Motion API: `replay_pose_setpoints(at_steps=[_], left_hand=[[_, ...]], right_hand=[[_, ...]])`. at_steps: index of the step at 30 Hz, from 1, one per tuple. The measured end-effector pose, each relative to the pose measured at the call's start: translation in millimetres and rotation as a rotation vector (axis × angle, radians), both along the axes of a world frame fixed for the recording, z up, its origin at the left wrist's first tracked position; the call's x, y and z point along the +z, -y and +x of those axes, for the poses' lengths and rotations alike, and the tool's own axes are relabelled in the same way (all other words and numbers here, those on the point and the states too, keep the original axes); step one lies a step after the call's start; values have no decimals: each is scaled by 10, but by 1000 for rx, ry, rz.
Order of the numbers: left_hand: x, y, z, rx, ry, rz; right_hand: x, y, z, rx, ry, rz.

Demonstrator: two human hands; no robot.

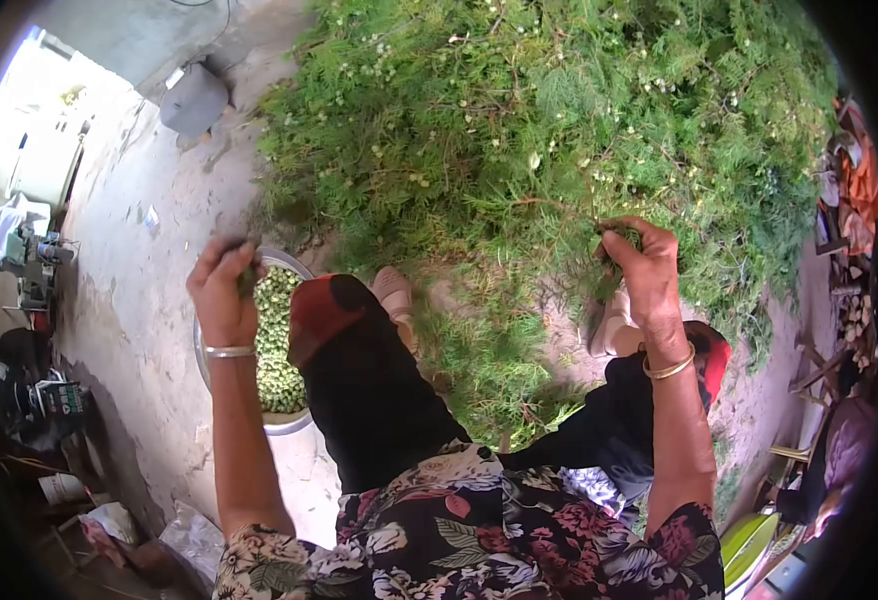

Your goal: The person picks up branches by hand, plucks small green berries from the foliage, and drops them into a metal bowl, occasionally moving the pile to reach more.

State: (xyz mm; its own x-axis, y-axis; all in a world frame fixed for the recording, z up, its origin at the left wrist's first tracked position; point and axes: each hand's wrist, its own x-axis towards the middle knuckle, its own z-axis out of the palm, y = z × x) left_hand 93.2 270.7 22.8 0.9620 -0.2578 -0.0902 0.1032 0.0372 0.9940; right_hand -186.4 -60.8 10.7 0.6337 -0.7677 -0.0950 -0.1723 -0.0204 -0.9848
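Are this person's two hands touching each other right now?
Apart: the head view shows the left hand and right hand well separated, with green branches visible between.

Is a grey floor (124, 265), rough and patchily stained. Carries a broad heap of green branches (529, 110), dotted with small pale knobs, across the far middle and right. Holds loose sprigs (484, 350) nearer in, scattered thinly toward the heap's near side. Bears a round silvery basin (294, 427) at the left, near the heap's edge; farther off, a grey container (195, 102) and a small pale scrap (152, 217).
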Motion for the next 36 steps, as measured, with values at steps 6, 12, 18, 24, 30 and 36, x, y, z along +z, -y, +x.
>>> replay_pose_setpoints(at_steps=[6,12,18,24,30,36], left_hand=[[-815,-1352,350,29,577,1392],[-1666,-2555,962,78,507,1073],[-668,-1752,105,278,217,1650],[153,-1041,-742,0,203,225],[345,57,-1843,-730,145,23],[222,529,-2076,-618,-298,-391]], right_hand=[[227,-457,-294,14,35,-65],[348,-958,-498,-24,47,-82],[324,-1287,-638,39,78,-129],[268,-1598,-681,-37,141,-179],[272,-1888,-727,60,155,-261],[71,-2124,-759,119,34,-292]])
